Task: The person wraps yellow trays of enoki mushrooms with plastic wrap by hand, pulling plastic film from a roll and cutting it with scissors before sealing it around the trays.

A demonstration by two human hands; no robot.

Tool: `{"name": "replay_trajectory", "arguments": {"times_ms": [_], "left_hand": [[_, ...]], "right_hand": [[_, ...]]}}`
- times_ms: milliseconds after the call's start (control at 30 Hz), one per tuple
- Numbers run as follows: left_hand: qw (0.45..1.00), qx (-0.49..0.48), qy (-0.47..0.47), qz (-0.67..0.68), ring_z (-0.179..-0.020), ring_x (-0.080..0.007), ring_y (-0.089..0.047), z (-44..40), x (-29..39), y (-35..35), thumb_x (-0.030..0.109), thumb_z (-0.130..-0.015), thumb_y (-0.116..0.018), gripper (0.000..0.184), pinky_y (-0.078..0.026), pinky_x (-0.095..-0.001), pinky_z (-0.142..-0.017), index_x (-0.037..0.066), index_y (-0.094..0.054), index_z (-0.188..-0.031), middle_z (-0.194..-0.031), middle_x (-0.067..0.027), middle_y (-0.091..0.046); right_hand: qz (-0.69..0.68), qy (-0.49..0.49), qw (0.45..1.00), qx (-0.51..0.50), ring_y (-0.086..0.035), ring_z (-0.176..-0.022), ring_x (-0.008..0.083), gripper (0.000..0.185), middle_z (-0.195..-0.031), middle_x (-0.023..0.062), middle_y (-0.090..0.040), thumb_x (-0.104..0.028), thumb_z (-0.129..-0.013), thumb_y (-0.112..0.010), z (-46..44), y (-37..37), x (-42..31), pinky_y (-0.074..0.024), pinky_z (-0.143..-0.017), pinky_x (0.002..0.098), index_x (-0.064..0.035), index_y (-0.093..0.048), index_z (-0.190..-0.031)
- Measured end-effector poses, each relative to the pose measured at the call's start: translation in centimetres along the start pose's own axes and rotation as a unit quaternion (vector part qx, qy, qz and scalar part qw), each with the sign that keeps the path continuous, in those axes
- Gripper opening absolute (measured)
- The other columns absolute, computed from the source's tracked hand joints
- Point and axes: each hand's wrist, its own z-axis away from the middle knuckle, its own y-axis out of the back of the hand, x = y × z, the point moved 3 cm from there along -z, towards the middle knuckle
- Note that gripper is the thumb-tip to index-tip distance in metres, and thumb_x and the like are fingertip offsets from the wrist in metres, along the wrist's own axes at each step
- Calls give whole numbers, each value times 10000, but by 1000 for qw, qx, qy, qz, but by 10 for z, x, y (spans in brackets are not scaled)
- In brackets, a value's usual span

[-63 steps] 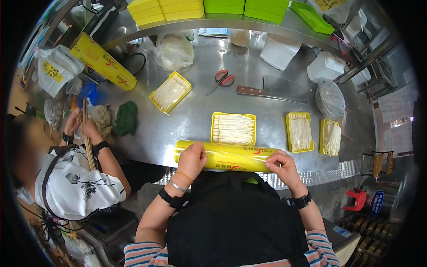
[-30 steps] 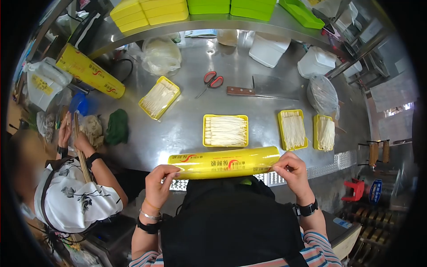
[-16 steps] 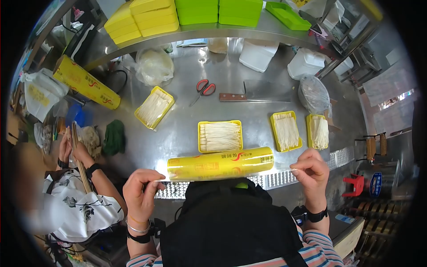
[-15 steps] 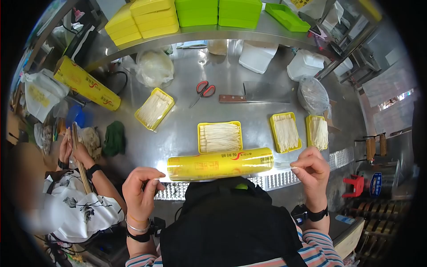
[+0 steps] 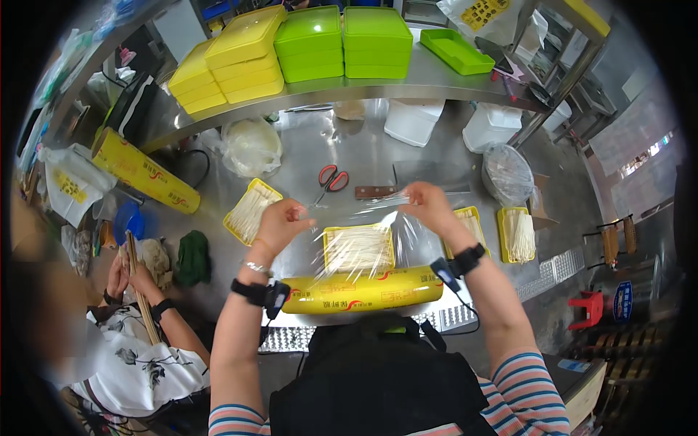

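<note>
Clear plastic film (image 5: 363,218) stretches from the yellow film roll (image 5: 363,291) at the near table edge up to both hands. My left hand (image 5: 283,224) pinches its left corner, and my right hand (image 5: 425,203) pinches the right one. Beneath the film lies a yellow tray (image 5: 326,251) of thin white enoki-like mushrooms (image 5: 358,248). Another such tray (image 5: 251,211) is tilted beside my left hand. Below my right forearm a third tray (image 5: 469,229) is partly covered, and one more tray (image 5: 517,236) stands to its right.
Red-handled scissors (image 5: 332,180) and a cleaver (image 5: 376,192) lie beyond the hands. Yellow boxes (image 5: 243,58) and green boxes (image 5: 376,43) are stacked on the shelf. A covered bowl (image 5: 507,174) stands at right. At left, a co-worker (image 5: 138,349) holds sticks beside another film roll (image 5: 149,173).
Both hands have moved forward from the roll's ends to above the middle tray, drawing film over it. The camera view has shifted, showing more of the shelf.
</note>
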Motion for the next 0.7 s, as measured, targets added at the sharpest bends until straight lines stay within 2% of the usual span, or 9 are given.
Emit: {"name": "replay_trajectory", "arguments": {"times_ms": [67, 133, 167, 200, 233, 333, 400, 533, 700], "left_hand": [[1000, -10, 24, -12, -693, -140, -595, -27, -40, -22, 180, -785, -753, 222, -499, -271, -660, 27, -608, -855, -813, -44, -612], [962, 85, -99, -241, -721, -284, -626, -36, -60, -39, 214, -810, -713, 240, -504, -346, -679, 12, -584, -834, -795, -131, -637], [962, 80, -99, -242, -721, -284, -626, -37, -68, -49, 214, -810, -713, 240, -504, -346, -679, 12, -584, -834, -795, -131, -637], [970, 80, -48, -223, -751, -340, -621, -37, -76, -58, 227, -831, -684, 251, -501, -383, -695, 6, -564, -840, -799, -171, -636], [975, 79, 7, -206, -781, -395, -617, -34, -81, -64, 240, -851, -655, 265, -497, -420, -711, 0, -545, -845, -803, -211, -634], [986, 80, 53, -139, -811, -384, -628, -35, -83, -73, 225, -887, -603, 245, -495, -430, -718, -5, -520, -889, -811, -217, -633], [983, 82, 53, -155, -806, -388, -641, -37, -79, -74, 203, -901, -582, 236, -501, -430, -720, -7, -481, -933, -805, -214, -653], [987, 89, 70, -119, -755, -359, -670, -42, -80, -76, 168, -932, -528, 196, -517, -397, -678, -5, -437, -942, -769, -189, -680], [992, 101, 75, -26, -711, -312, -683, -46, -79, -73, 151, -944, -507, 173, -522, -372, -638, -2, -429, -927, -776, -183, -692]], "right_hand": [[64, 42, 996, 54, -600, -772, 142, 274, -825, 45, -620, -177, -811, -717, -7, -39, 36, -491, -723, 276, -23, -581, -992], [125, 79, 983, 106, -605, -791, 158, 289, -839, 55, -629, -188, -800, -725, -7, -61, 47, -491, -743, 288, -24, -581, -989], [37, 15, 996, 79, -611, -809, 169, 264, -853, 69, -637, -187, -820, -700, -7, -73, 57, -491, -750, 295, -18, -575, -981], [-54, -49, 996, 51, -617, -826, 180, 243, -867, 83, -645, -186, -841, -675, -7, -83, 64, -492, -757, 302, -12, -570, -973], [-62, -54, 995, 48, -617, -826, 180, 243, -867, 83, -645, -186, -841, -675, -5, -85, 61, -492, -757, 302, -12, -570, -973], [-129, -43, 991, 16, -626, -848, 185, 203, -884, 107, -648, -193, -909, -596, -1, -93, 52, -492, -753, 300, -1, -548, -952], [-113, -84, 990, -18, -637, -828, 194, 201, -870, 117, -646, -200, -962, -523, -5, -95, 56, -493, -740, 296, 1, -523, -962], [-69, -70, 995, 10, -645, -791, 190, 208, -836, 114, -644, -215, -984, -487, -7, -89, 43, -497, -726, 294, -8, -503, -967], [-142, -12, 989, 38, -636, -727, 172, 214, -777, 102, -640, -228, -987, -473, -15, -72, 19, -500, -684, 297, -19, -495, -947]]}}
